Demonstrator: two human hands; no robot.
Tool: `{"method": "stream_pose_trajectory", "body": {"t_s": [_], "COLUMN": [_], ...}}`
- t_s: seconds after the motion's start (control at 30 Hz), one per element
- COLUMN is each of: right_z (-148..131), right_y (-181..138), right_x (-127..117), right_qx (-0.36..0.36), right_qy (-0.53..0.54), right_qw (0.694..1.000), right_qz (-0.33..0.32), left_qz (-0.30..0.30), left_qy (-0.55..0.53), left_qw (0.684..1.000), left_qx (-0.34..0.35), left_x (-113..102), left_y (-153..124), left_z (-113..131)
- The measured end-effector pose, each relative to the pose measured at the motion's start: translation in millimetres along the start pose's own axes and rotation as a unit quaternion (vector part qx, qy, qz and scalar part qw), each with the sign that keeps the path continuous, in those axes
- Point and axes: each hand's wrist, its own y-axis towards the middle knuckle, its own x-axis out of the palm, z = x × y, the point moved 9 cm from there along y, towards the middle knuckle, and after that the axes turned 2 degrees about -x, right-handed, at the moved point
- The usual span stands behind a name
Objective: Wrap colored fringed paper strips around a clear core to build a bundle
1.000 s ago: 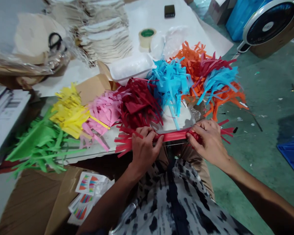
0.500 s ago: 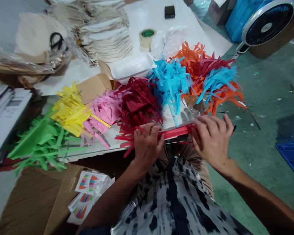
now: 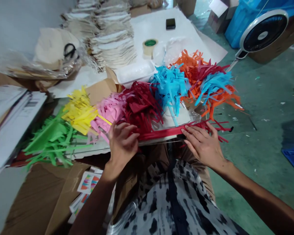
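A long red fringed tissue-paper strip (image 3: 161,133) lies along the table's front edge, its loose cut ends spreading out at the right. My left hand (image 3: 123,142) is at its left end with fingers curled in on the paper. Fingers stretched out, my right hand (image 3: 204,145) rests flat on the strip's right part. Behind lie bunches of cut tissue paper: dark red (image 3: 143,106), pink (image 3: 112,107), yellow (image 3: 79,114), green (image 3: 49,140) and blue (image 3: 170,85).
Orange fringes (image 3: 220,102) hang over the table's right side near a fan (image 3: 263,34). Farther back are a white tray (image 3: 137,71), a tape roll (image 3: 150,49) and stacked cream bundles (image 3: 112,45). A cardboard box (image 3: 39,199) with printed cards stands below left.
My left hand has moved left along the red strip, and more of it shows between the hands. My right hand's fingers have flattened onto it. The view has shifted slightly.
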Motion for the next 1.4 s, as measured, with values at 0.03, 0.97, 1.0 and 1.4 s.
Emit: {"method": "stream_pose_trajectory", "body": {"t_s": [0.03,0.97,1.0,1.4], "right_z": [0.1,-26.3,-20.8,-10.0], "right_y": [0.5,8.2,7.7,1.4], "right_x": [0.6,4.9,7.1,-3.6], "right_qx": [0.002,-0.005,-0.002,-0.026], "right_qy": [-0.007,0.009,0.011,0.065], "right_qw": [1.000,1.000,1.000,0.996], "right_qz": [-0.002,-0.010,-0.011,0.052], "left_qz": [0.030,-0.150,-0.138,-0.043], "left_qy": [0.003,-0.106,-0.100,-0.093], "left_qw": [0.999,0.982,0.985,0.993], "left_qx": [-0.013,0.035,0.033,0.062], "left_x": [-8.1,70.7,63.8,45.3], "left_y": [1.9,-8.8,-12.4,-8.1], "left_z": [0.3,102.5,93.8,92.6]}}
